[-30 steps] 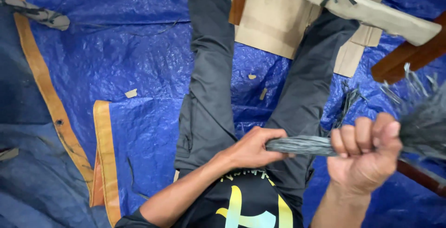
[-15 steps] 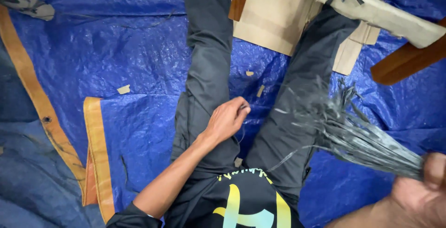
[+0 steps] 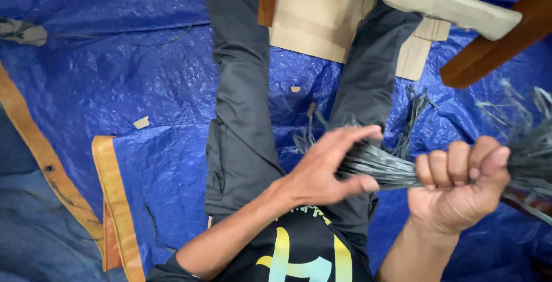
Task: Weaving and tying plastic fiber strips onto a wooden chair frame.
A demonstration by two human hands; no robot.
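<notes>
A bundle of thin dark grey strips (image 3: 382, 167) runs across the person's lap, from above the right thigh out toward the right edge of the view, where its far end fans into a loose brush of strands. The right hand (image 3: 460, 187) is closed in a fist around the bundle, fingers (image 3: 460, 164) curled over the top and knuckles facing up, so the strips pass straight through the grip. The left hand (image 3: 325, 170) sits at the near end of the same bundle with the fingers spread fairly wide; the thumb lies under the strips and the long fingers arch above them, touching the strands rather than clamping them. Short loose ends of the strips stick up just behind the left hand. Beneath both hands lie the person's legs in dark grey trousers (image 3: 238, 115), stretched out away from the camera, and at the bottom edge shows a black shirt with a pale yellow and blue print (image 3: 305, 256). The legs rest on a blue tarpaulin (image 3: 144, 58) with an orange hem that spreads over the floor, dotted with a few small pale scraps. Past the knees lies a flat piece of brown cardboard (image 3: 313, 23), and above it a pale wrapped bar (image 3: 443, 6) tied with dark strips, beside reddish-brown wooden pieces (image 3: 494, 46) at the upper right.
</notes>
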